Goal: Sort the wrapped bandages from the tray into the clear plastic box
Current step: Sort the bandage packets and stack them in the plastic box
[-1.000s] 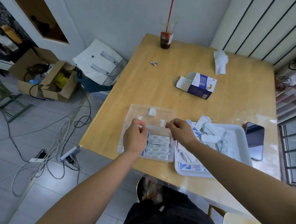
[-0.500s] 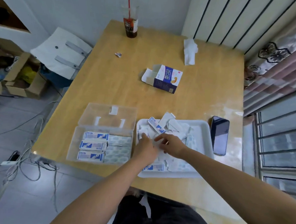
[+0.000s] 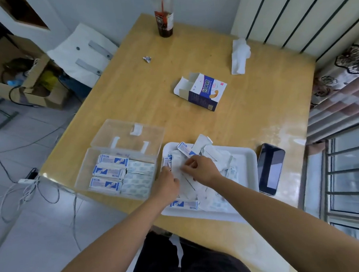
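White-and-blue wrapped bandages [image 3: 187, 150] lie heaped in the tray [image 3: 249, 163] — I see the right hand [image 3: 202, 170] pinching one; whether the left hand [image 3: 167, 183] grips anything (fingers hidden) I cannot tell. Clear plastic box [image 3: 83, 175] just beside it, wooden table [image 3: 143, 96], tiled floor [image 3: 34, 237].

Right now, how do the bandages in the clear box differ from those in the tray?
The box bandages lie in neat stacked rows inside the clear plastic box; the tray bandages sit in a loose jumble on the tray. Nothing touches the box bandages; the left hand and right hand are in the tray bandages. Both include blue-and-white wrappers.
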